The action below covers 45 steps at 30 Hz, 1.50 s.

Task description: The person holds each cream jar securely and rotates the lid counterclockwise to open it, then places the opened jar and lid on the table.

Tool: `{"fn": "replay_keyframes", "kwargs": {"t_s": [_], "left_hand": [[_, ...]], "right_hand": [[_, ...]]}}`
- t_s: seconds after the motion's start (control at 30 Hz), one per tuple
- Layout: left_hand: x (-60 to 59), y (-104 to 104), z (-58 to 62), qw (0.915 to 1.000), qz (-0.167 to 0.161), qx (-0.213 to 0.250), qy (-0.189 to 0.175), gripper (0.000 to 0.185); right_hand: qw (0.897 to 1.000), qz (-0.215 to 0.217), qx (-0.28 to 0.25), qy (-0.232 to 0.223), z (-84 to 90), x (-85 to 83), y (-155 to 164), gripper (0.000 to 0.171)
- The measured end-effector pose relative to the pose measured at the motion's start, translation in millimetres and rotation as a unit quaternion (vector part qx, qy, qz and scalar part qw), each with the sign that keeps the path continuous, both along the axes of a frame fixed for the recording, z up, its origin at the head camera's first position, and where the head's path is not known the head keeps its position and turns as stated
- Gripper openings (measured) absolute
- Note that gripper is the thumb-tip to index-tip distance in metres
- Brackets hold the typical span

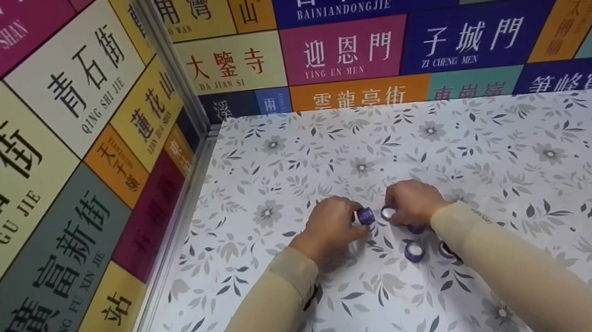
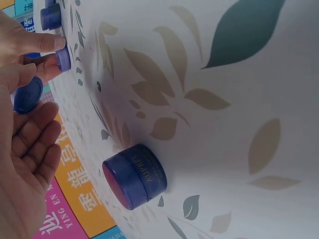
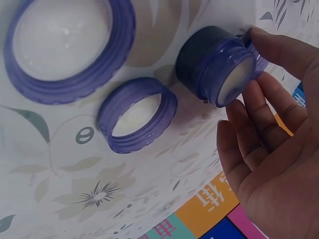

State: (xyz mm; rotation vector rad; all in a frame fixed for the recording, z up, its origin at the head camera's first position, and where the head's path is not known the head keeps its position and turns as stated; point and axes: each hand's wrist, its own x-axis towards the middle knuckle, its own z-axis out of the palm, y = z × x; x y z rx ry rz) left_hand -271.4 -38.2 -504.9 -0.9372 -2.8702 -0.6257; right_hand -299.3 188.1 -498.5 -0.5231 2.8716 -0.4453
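My left hand [image 1: 335,221] pinches a small purple jar [image 1: 365,216] just above the patterned tabletop. In the left wrist view a dark round face of that jar [image 2: 29,94] shows between thumb and fingers. Close by on its right, my right hand [image 1: 414,202] pinches a purple lid [image 1: 388,212] with a white inside. An opened jar with white contents [image 3: 219,64] sits by the right fingers, partly covered by the hand in the head view. A capped jar marked AUPRES [image 2: 134,174] stands near the left wrist.
Nearer me lie a purple ring-shaped piece with a white inside [image 1: 414,252] and another dark round piece [image 1: 448,250], half hidden by the right sleeve. The white table [image 1: 500,137] has a leaf print. Sign-covered panels [image 1: 343,49] stand behind it and at its left.
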Motion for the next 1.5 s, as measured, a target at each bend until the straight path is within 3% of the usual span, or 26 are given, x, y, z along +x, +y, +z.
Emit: {"fn": "replay_keyframes", "kwargs": {"t_s": [0.43, 0.67, 0.8, 1.5], "left_hand": [[-4.4, 6.0, -1.3, 0.9993, -0.009, -0.028, 0.023, 0.019], [-4.7, 12.9, -0.5, 0.9950, 0.011, -0.091, 0.038, 0.024], [-4.8, 17.3, -2.0, 0.9907, 0.027, -0.131, 0.028, 0.028], [-8.5, 33.1, -17.4, 0.9818, 0.067, -0.175, 0.032, 0.038]], "right_hand": [[1.000, -0.002, -0.001, 0.003, -4.2, -0.4, 2.3, 0.026], [1.000, -0.002, -0.006, 0.004, -3.7, 0.2, 2.1, 0.027], [1.000, -0.006, -0.004, 0.007, -3.1, 1.5, 1.9, 0.027], [1.000, 0.005, -0.014, 0.015, -6.2, -0.6, 2.8, 0.026]]}}
